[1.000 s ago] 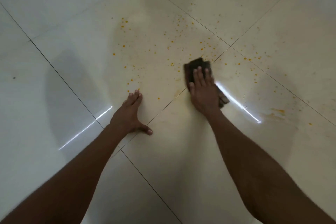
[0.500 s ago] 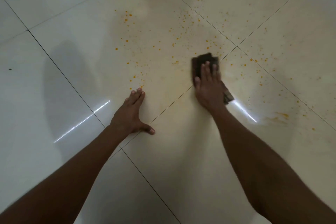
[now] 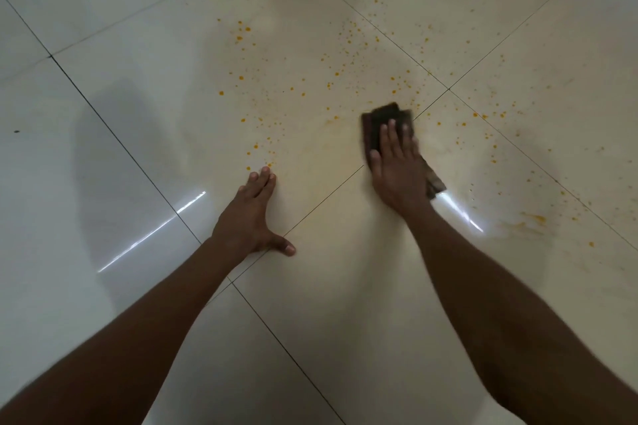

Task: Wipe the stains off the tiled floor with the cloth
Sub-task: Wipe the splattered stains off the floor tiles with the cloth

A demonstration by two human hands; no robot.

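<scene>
A dark brown cloth [image 3: 386, 115] lies flat on the glossy tiled floor [image 3: 345, 286], near where four tiles meet. My right hand [image 3: 397, 166] presses on it with straight fingers and covers most of it. Orange stain spots [image 3: 338, 73] are scattered over the tiles ahead, to the left and to the right of the cloth. A smeared orange streak [image 3: 533, 217] sits to the right of my right forearm. My left hand [image 3: 252, 217] rests flat on the floor, fingers straight and thumb spread, just short of the nearest spots.
Dark grout lines [image 3: 121, 145] cross the pale tiles diagonally. A small dark speck [image 3: 16, 131] lies at the far left. Light glares on the floor beside each hand.
My right hand has slid the cloth a little forward and to the right, towards the grout crossing. My left hand stays planted in the same spot.
</scene>
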